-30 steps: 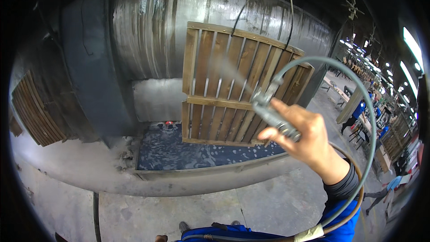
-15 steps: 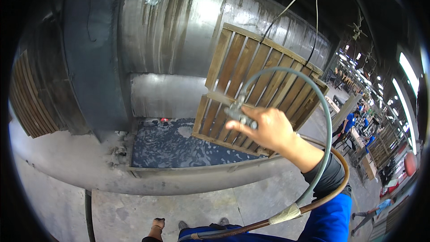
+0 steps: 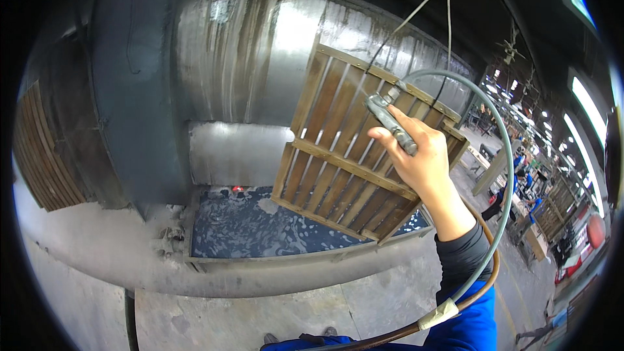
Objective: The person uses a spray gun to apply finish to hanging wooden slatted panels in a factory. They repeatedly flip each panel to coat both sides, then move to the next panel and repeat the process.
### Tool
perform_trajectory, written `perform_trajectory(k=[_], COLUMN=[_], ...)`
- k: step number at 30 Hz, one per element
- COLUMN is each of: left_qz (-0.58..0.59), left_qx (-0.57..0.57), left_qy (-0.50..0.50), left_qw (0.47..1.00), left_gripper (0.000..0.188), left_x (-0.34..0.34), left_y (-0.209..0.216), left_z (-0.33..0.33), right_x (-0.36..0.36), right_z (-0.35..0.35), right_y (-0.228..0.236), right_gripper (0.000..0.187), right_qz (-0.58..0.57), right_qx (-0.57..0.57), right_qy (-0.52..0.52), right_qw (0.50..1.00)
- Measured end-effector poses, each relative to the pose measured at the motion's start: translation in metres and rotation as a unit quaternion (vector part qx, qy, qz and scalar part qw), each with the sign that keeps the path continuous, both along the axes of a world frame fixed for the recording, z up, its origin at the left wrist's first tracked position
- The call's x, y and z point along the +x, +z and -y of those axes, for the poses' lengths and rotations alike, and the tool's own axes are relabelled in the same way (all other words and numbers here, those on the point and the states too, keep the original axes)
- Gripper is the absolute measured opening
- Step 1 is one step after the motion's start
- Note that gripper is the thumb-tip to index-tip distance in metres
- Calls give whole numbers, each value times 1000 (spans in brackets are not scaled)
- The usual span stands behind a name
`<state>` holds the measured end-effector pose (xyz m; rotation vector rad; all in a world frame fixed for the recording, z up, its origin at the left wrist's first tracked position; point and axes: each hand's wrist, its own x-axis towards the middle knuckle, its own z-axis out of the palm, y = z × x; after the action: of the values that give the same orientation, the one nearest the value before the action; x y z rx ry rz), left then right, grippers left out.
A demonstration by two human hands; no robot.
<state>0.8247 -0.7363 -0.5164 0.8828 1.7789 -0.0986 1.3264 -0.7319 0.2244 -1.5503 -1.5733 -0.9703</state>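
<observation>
My right hand (image 3: 422, 151) is wrapped round a grey metal spray gun (image 3: 389, 120), raised in front of a slatted wooden panel (image 3: 338, 156). A faint mist shows off the gun's nozzle toward the upper slats. The panel hangs tilted on thin cords (image 3: 417, 14) from an overhead hook. A pale grey-green hose (image 3: 504, 149) arcs from the gun, and a brown hose (image 3: 489, 273) runs beside it down my arm, bound with a strip of tape (image 3: 438, 314). My left hand is out of the frame.
Below the panel lies a trough (image 3: 260, 262) of dark, foam-flecked liquid (image 3: 250, 231). A stained metal backing sheet (image 3: 260, 58) stands behind. Curved wooden slats (image 3: 49, 146) lean at the far left. A dark pipe (image 3: 130, 318) crosses the floor. Other people (image 3: 520, 182) work at the far right.
My right hand has carried the spray gun upward and a little right, from the panel's middle to its upper part. My left hand, at the lower edge before, has left the view.
</observation>
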Motion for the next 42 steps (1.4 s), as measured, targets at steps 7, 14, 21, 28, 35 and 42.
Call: perform_trajectory(k=[7,14,21,28,35,42], left_qz=[-16,-31,32,191,391,585], left_qx=[17,76,271,508,575,408], left_qy=[-44,-107,-215,-138,-107,-62], left_qw=[999,991,938,829,711,698], left_gripper=[37,39,38,49,58,62], left_x=[12,45,136,263,344,384], left_y=[10,5,69,294,486,533], left_z=[-35,-89,-207,-296,-331,-324], right_x=[43,76,99,96,90,126], right_z=[81,184,241,260,274,293], right_y=[-15,-38,-114,-249,-317,-301], right_gripper=[50,47,36,49,50,51], right_qz=[-114,-228,-334,-519,-633,-605], right_qx=[60,67,96,58,56,102], right_qy=[-111,-264,-266,-263,-220,-156], right_qw=[985,935,899,811,741,774])
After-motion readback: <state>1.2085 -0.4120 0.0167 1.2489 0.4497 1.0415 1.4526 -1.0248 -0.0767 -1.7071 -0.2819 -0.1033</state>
